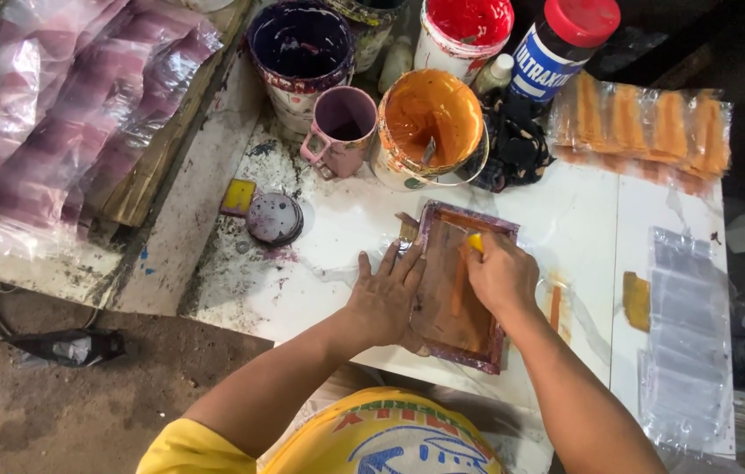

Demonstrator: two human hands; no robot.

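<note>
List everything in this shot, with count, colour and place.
printing frame: 1, purple-stained, table centre
squeegee: 1, yellow, in right hand
orange bucket: 1, behind frame
purple bucket: 1, back left
red bucket: 1, back centre
mug: 1, pink, beside orange bucket
jar: 1, red lid, back right
printed bags: stack, orange, back right
clear bags: pile, right edge
table: 1, white
left hand: flat on frame edge
right hand: gripping squeegee

A small rectangular screen frame (458, 290) with a purple-stained rim lay flat on the white table (583, 228), near its front edge, its mesh smeared orange. A yellow-handled scraper (471, 250) stood on the mesh at the frame's far end, above an orange streak.
</note>
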